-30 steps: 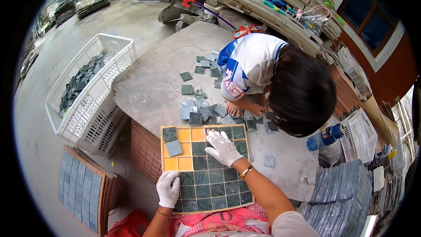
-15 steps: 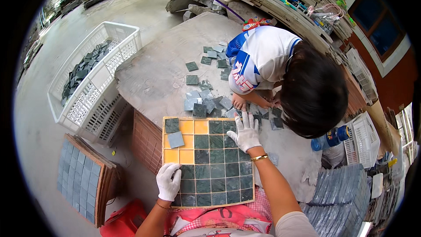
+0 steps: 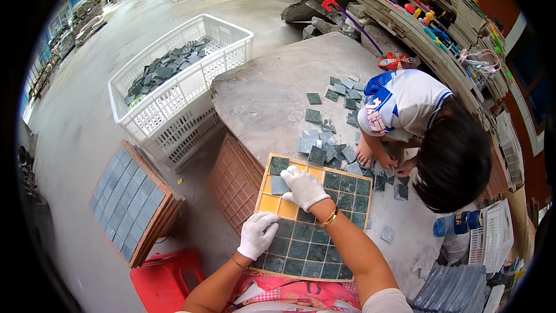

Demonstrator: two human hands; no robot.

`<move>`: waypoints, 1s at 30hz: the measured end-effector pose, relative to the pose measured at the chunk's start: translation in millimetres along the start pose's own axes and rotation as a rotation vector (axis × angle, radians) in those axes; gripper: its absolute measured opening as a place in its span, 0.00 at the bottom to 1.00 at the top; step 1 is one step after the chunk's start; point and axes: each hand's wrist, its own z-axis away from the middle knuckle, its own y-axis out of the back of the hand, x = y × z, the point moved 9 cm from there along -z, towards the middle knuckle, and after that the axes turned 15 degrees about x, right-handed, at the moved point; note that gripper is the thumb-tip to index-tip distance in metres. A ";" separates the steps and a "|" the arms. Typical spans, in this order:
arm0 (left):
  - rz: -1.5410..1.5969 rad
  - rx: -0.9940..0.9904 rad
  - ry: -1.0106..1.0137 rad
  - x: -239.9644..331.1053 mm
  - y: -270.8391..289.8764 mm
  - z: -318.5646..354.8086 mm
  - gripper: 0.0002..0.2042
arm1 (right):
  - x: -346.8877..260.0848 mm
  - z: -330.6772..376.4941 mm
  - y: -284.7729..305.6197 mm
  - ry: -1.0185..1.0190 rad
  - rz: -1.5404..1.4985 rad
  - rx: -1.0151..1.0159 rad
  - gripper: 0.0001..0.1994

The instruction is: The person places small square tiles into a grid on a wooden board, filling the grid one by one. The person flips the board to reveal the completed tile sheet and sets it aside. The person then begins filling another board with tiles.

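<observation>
A yellow-bottomed grid tray (image 3: 272, 203) lies tilted at the table's front edge, above my lap. Dark green square stone tiles fill most of its cells; several yellow cells at the upper left are bare. A lighter grey stone tile (image 3: 280, 185) rests loosely over the grid lines there. My gloved right hand (image 3: 305, 188) reaches across the tray, its thumb and fingers closed about that tile's right side. At the tray's left edge, my gloved left hand (image 3: 257, 235) is curled around the rim, its fingertips partly hidden.
Loose tiles (image 3: 330, 145) lie scattered on the stone table (image 3: 260, 90). A child (image 3: 405, 101) crouches on it at the right, hands near some tiles. White crates (image 3: 179, 90) with tiles stand left, beside stacked tiled panels (image 3: 130, 203) and a red stool (image 3: 165, 275).
My right hand has moved left from the tray's upper right edge to the loose grey tile. My left hand stays at the left edge. The whole view has shifted leftward.
</observation>
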 end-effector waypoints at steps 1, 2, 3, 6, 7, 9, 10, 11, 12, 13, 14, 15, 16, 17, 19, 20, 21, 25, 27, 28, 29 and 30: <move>0.016 0.005 0.000 1.1 -0.5 -0.1 0.07 | -1.3 3.2 -0.5 0.008 0.008 0.034 0.18; 0.015 0.009 -0.007 1.1 -0.1 -0.1 0.07 | -1.4 5.4 -0.3 0.015 0.016 0.069 0.16; 0.015 0.013 -0.014 0.9 0.0 0.1 0.07 | -2.3 7.0 0.4 0.049 0.004 0.089 0.15; 0.031 0.029 0.008 -1.1 1.3 -0.7 0.07 | -3.2 11.9 12.5 0.160 -0.046 0.291 0.09; 0.039 0.034 0.021 -2.1 2.8 -0.4 0.07 | 6.0 9.6 12.2 0.112 -0.063 0.313 0.09; 0.112 0.107 0.093 -13.1 6.7 2.4 0.07 | 27.4 3.7 12.8 0.015 -0.097 0.355 0.08; 0.170 0.155 0.165 -21.7 11.4 4.1 0.07 | 34.1 0.6 18.5 -0.045 -0.214 0.447 0.08; 0.229 0.205 0.238 -29.5 16.8 6.9 0.07 | 41.2 1.0 13.8 -0.120 -0.288 0.397 0.08; 0.304 0.225 0.388 -42.7 19.1 13.1 0.07 | 46.9 3.6 9.8 -0.194 -0.362 0.345 0.09; 0.380 0.259 0.500 -53.8 21.2 18.5 0.07 | 49.1 7.8 2.9 -0.274 -0.438 0.285 0.09; 0.417 0.273 0.620 -64.4 22.5 25.3 0.07 | 46.9 10.1 -3.8 -0.328 -0.509 0.250 0.09; 0.453 0.286 0.740 -73.2 23.5 32.3 0.07 | 38.8 11.7 -4.9 -0.311 -0.489 0.252 0.09; 0.391 0.291 0.721 -75.7 28.1 32.6 0.07 | 28.8 11.6 -3.8 -0.295 -0.466 0.261 0.09; 0.345 0.318 0.675 -77.1 32.4 32.1 0.07 | 19.9 11.9 -4.9 -0.280 -0.443 0.270 0.09; 0.256 0.362 0.576 -77.2 37.6 28.8 0.08 | 4.3 15.4 -21.2 -0.173 -0.331 0.290 0.08; 0.199 0.331 0.495 -69.9 37.9 22.7 0.09 | -2.4 19.3 -25.5 -0.138 -0.292 0.290 0.07; 0.143 0.297 0.413 -60.1 38.9 16.4 0.10 | -9.0 23.8 -29.2 -0.106 -0.252 0.289 0.07; -0.169 0.207 -0.070 -4.0 31.5 -6.0 0.16 | -31.5 36.5 -26.5 -0.169 -0.186 0.259 0.08; -0.297 -0.015 -0.164 -1.0 4.8 -3.2 0.26 | -21.5 40.7 -37.0 -0.151 -0.276 0.227 0.09; -0.350 -0.082 -0.174 -1.2 -4.4 -4.1 0.28 | -18.8 36.4 -31.2 -0.128 -0.324 0.197 0.10; -0.405 -0.148 -0.182 -2.3 -13.5 -4.8 0.31 | -12.7 30.0 -20.9 -0.105 -0.373 0.165 0.11; -0.435 -0.187 -0.217 -1.8 -20.5 -5.0 0.32 | -6.5 24.2 -11.7 -0.083 -0.423 0.134 0.12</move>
